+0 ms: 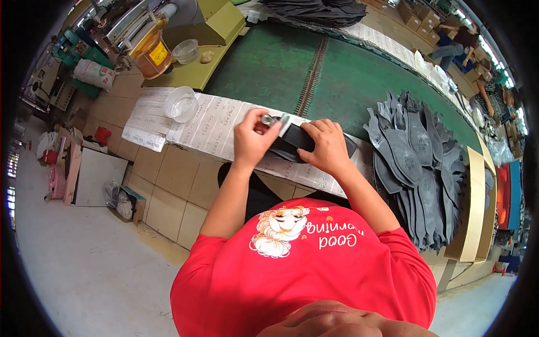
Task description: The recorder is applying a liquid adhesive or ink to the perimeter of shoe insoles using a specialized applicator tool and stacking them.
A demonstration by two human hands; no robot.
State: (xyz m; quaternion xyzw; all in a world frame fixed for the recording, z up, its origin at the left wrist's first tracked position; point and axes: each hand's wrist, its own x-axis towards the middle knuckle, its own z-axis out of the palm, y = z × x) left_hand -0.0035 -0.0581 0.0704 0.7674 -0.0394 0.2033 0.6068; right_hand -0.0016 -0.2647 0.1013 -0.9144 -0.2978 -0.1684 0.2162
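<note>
My left hand (251, 141) is closed, thumb and fingers pinching a small silvery metal piece (284, 124) whose exact kind I cannot make out. That piece sits at the left end of a dark strap-like part (293, 140), black and flat, on the paper-covered table edge (213, 126). My right hand (327, 147) grips the dark part from the other side, fingers over its top and thumb along its near edge. Part of it is hidden beneath that hand.
A green conveyor belt (264, 67) with a laced seam runs behind the edge. Stacked black cut pieces (412, 146) lie at right beside an open cardboard box (477, 196). A clear plastic tub (181, 104) stands at left, near an olive machine (216, 28). Two people are at far right.
</note>
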